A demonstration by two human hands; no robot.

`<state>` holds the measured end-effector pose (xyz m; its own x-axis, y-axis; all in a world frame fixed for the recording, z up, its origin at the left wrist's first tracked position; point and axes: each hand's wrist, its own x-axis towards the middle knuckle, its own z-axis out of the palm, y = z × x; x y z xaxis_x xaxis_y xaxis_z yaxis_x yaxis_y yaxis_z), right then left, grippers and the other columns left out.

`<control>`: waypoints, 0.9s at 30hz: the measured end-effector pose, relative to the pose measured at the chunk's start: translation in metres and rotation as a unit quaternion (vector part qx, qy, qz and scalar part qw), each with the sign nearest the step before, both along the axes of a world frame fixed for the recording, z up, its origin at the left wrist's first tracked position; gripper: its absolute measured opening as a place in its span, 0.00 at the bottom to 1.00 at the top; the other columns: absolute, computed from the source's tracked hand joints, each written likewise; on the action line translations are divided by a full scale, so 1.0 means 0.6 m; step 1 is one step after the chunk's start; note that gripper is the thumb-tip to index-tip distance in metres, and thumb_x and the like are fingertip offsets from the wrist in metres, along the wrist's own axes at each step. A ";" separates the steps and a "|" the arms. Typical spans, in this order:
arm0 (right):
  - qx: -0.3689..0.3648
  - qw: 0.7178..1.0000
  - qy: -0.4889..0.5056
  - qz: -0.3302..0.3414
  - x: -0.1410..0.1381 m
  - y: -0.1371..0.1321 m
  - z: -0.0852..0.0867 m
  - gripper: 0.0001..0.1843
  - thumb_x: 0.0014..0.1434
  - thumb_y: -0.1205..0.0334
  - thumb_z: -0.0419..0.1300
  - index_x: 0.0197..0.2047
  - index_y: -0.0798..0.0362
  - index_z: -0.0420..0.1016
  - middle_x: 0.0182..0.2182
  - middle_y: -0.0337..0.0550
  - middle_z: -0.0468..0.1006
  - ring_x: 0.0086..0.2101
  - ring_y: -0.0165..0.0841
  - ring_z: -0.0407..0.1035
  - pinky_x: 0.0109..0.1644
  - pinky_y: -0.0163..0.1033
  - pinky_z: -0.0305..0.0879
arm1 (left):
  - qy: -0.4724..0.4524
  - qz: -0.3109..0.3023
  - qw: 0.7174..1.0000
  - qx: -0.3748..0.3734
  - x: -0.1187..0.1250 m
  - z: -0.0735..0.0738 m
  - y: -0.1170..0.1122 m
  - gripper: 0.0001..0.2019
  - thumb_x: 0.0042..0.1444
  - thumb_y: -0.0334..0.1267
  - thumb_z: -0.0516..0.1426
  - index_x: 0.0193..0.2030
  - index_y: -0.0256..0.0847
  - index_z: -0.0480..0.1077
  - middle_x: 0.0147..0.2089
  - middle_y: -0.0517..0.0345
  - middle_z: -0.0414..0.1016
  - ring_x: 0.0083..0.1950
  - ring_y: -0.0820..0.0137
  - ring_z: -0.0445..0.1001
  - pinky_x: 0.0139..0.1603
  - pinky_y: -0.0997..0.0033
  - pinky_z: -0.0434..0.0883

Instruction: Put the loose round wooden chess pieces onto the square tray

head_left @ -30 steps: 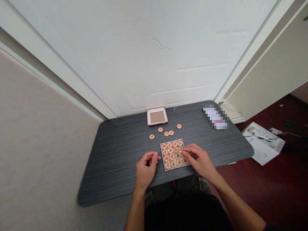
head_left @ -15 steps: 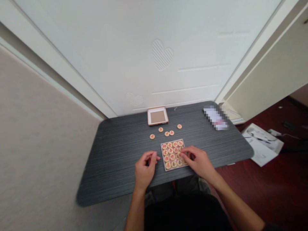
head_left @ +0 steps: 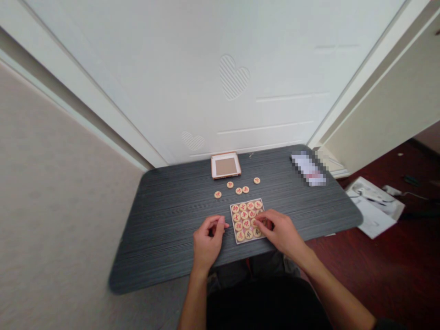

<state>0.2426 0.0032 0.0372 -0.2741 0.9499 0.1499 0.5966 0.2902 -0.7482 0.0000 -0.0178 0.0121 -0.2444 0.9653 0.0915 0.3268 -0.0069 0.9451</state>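
Note:
A small square tray point(head_left: 234, 237) full of round wooden chess pieces point(head_left: 243, 215) with red and dark characters lies near the front edge of a dark grey table point(head_left: 172, 220). My right hand point(head_left: 279, 231) rests on the tray's right side, its fingertips pinched on a piece point(head_left: 256, 223) there. My left hand point(head_left: 207, 238) lies curled on the table just left of the tray, thumb against fingers; whether it holds anything is hidden. Several loose pieces point(head_left: 239, 190) lie beyond the tray.
An empty square box lid point(head_left: 225, 166) sits at the table's far edge against a white door point(head_left: 220, 82). A blurred flat item point(head_left: 308, 167) lies at the far right corner. Papers point(head_left: 373, 204) lie on the dark red floor to the right.
My right hand has slid slightly left and toward me over the tray's right side, its fingers closing on a piece. The left hand has barely moved.

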 end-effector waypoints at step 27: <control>0.014 0.998 -0.044 0.044 0.009 -0.012 -0.004 0.06 0.66 0.61 0.63 0.46 0.47 0.79 0.41 0.42 0.80 0.41 0.37 0.77 0.49 0.41 0.73 | 0.024 0.002 1.000 0.009 0.000 0.000 -0.001 0.12 0.63 0.47 0.60 0.42 0.40 0.75 0.32 0.56 0.83 0.30 0.69 0.79 0.36 0.70 0.75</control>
<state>0.2480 -0.0043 0.0347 -0.3687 0.9177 0.1477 0.6317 0.3640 -0.6845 0.0001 -0.0181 0.0121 -0.2427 0.9625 0.1211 0.3710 -0.0232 0.9283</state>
